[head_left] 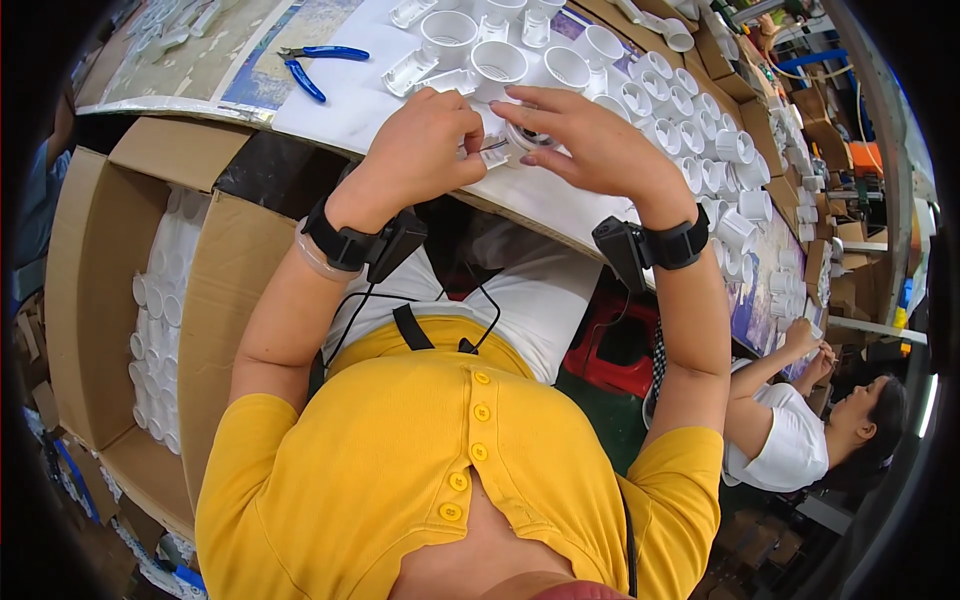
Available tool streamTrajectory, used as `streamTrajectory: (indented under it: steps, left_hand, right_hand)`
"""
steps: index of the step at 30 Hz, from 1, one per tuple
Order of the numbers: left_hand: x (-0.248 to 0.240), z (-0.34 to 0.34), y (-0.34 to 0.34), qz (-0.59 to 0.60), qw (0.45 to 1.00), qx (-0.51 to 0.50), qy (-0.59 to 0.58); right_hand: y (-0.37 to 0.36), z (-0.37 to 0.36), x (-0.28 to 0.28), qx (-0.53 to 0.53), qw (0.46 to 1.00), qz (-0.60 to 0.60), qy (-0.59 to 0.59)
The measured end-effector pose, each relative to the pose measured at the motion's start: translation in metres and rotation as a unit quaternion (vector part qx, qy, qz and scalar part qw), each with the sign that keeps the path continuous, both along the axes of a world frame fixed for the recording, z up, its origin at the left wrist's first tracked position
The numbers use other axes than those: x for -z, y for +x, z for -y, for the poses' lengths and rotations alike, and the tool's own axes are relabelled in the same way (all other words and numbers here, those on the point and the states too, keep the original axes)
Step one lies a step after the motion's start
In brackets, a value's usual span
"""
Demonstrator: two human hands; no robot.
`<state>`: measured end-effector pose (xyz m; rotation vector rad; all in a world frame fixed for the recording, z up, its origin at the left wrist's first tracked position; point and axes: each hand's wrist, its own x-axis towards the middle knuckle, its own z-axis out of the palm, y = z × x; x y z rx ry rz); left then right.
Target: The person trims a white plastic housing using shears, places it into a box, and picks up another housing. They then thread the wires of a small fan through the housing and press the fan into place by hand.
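Left hand (425,142) curled, apparently pinching small white piece (494,156); right hand (590,140) spread around round part (528,136).

The left hand (425,145) curled its fingers (468,125) inward, facing the right hand (597,140), whose fingers arched apart from the thumb (548,160).

A workshop was shown, a bit like a small factory. Lots of white cups (448,36), all much the same, were crowded onto a long table (325,120). More cups were piled in a big box (225,300) beside it. Blue pliers (335,52) were laid out on top. Farther along, another worker (785,440) could be seen at the table, and a red stool (600,374) was set close by.
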<state>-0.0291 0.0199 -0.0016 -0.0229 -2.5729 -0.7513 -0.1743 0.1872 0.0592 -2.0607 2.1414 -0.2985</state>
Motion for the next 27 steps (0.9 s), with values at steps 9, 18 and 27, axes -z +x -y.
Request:
streamTrajectory:
  steps: [9, 18, 27]
  left_hand:
    - [-0.016, 0.011, 0.010, 0.037, 0.996, 0.063, 0.049]
    - [-0.005, -0.019, 0.006, 0.090, 0.705, 0.188, 0.679]
    - [0.020, -0.054, -0.009, 0.137, 0.684, 0.208, 0.685]
  right_hand:
    - [0.024, -0.015, 0.029, 0.043, 0.992, 0.007, -0.115]
    - [0.020, -0.034, -0.002, -0.061, 0.914, 0.381, -0.127]
    - [0.039, -0.030, 0.041, 0.066, 0.817, 0.531, -0.215]
